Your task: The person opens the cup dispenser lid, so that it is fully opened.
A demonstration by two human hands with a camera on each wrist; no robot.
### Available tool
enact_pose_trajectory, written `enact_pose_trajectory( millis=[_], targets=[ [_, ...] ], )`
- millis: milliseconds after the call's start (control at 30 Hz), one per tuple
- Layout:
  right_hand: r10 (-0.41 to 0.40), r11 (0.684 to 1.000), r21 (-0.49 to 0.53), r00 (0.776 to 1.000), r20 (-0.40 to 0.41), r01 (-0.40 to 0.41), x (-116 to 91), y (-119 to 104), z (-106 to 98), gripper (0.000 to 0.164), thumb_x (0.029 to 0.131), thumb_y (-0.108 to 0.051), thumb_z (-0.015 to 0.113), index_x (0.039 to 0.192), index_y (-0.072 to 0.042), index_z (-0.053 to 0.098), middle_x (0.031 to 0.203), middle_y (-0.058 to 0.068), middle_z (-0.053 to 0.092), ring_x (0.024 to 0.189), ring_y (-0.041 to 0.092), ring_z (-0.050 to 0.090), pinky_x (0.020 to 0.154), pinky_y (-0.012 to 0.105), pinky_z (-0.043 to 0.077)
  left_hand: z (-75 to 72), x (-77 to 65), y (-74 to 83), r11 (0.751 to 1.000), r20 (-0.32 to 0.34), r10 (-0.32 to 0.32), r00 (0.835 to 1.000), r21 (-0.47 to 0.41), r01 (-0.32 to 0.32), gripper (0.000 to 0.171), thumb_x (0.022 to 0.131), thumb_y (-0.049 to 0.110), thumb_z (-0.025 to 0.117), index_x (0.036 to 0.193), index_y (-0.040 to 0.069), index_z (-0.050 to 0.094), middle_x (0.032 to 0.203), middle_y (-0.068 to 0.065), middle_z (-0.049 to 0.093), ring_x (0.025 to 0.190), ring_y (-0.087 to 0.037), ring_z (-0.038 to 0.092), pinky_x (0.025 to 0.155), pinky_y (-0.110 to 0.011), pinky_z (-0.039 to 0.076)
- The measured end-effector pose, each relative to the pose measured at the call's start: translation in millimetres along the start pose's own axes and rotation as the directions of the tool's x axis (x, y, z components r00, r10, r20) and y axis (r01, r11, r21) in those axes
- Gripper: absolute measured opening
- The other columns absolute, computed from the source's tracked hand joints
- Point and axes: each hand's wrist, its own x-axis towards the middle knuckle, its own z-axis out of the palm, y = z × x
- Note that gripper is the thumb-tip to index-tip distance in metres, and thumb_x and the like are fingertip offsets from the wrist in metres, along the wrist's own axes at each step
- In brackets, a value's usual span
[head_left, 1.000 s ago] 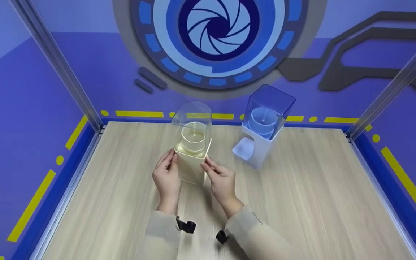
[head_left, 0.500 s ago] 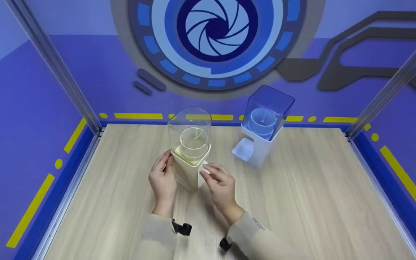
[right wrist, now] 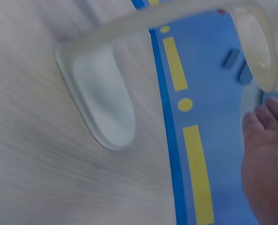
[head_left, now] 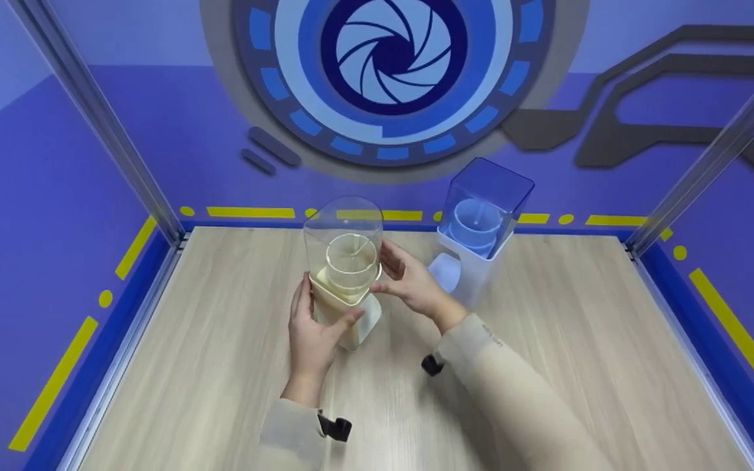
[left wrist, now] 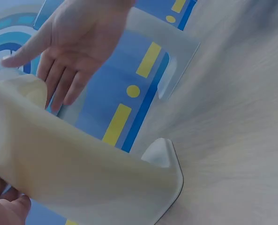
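A cream dispenser [head_left: 336, 305] with a clear hopper [head_left: 343, 226] stands on the table, turned at an angle, a round cup shape inside it. My left hand [head_left: 313, 340] holds its body, with the fingers along the left side and the thumb across the front. At its right side is my right hand [head_left: 413, 281], fingers straight and thumb spread, beside the hopper's rim. In the left wrist view, the fingers of the right hand [left wrist: 80, 51] lie extended by the top of the body. The dispenser's pale foot tray [right wrist: 103, 93] shows in the right wrist view.
A second dispenser, white with a blue-tinted hopper [head_left: 485, 196], stands at the back right, partly behind my right hand. Blue printed walls and metal posts [head_left: 112, 131] bound the wooden table [head_left: 547, 366] at the back and sides.
The dispenser has been turned, so its foot tray now shows at the right. My right hand has let go of the lower right side and moved up beside the hopper. The left thumb has shifted across the front.
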Motion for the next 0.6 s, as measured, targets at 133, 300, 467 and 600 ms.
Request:
enact_pose_trajectory(
  millis=[133, 300, 467, 600],
  targets=[
    [0.009, 0.999, -0.041, 0.996, 0.088, -0.005, 7.6, -5.9, -5.6, 0.109, 0.084, -0.046, 0.095, 0.163, 0.013, 0.048, 0.164, 0.033, 0.058, 0.153, 0.037, 0.061, 0.129, 0.037, 0.052, 5.0, -3.3, 1.6, 0.997, -0.025, -0.038, 0.999, 0.061, 0.039, 0.128, 0.079, 0.036, 0.106, 0.177, 0.001, 0.031, 0.182, -0.023, 0.036, 0.171, -0.043, 0.036, 0.141, -0.058, 0.034],
    [0.036, 0.998, -0.058, 0.997, 0.075, -0.032, 6.8, -7.2, -6.1, 0.097, 0.083, -0.038, 0.097, 0.157, 0.012, 0.057, 0.155, 0.033, 0.066, 0.135, 0.02, 0.073, 0.114, 0.026, 0.062, 3.4, -3.0, 0.0, 0.997, -0.021, -0.028, 0.999, 0.07, 0.029, 0.124, 0.079, 0.035, 0.106, 0.175, 0.001, 0.035, 0.18, -0.022, 0.04, 0.169, -0.04, 0.04, 0.139, -0.052, 0.038],
    [0.027, 0.997, -0.075, 0.999, 0.034, -0.024, 2.3, -6.6, 0.6, 0.102, 0.08, -0.044, 0.096, 0.159, 0.009, 0.057, 0.154, 0.03, 0.068, 0.139, 0.029, 0.072, 0.113, 0.027, 0.062, -6.7, 3.7, -5.1, 0.999, 0.027, 0.003, 1.0, 0.043, -0.004, 0.122, 0.078, 0.029, 0.107, 0.173, -0.001, 0.038, 0.178, -0.022, 0.043, 0.167, -0.039, 0.045, 0.136, -0.045, 0.042],
    [0.004, 0.998, -0.068, 0.999, -0.034, -0.006, -5.5, -7.3, 11.8, 0.098, 0.083, -0.035, 0.098, 0.159, 0.009, 0.057, 0.156, 0.029, 0.067, 0.147, 0.039, 0.066, 0.119, 0.033, 0.059, -17.7, 11.5, -11.5, 1.0, 0.096, 0.0, 0.995, 0.01, -0.001, 0.122, 0.077, 0.028, 0.108, 0.173, -0.001, 0.038, 0.178, -0.023, 0.043, 0.167, -0.04, 0.045, 0.134, -0.039, 0.043]
  ],
)
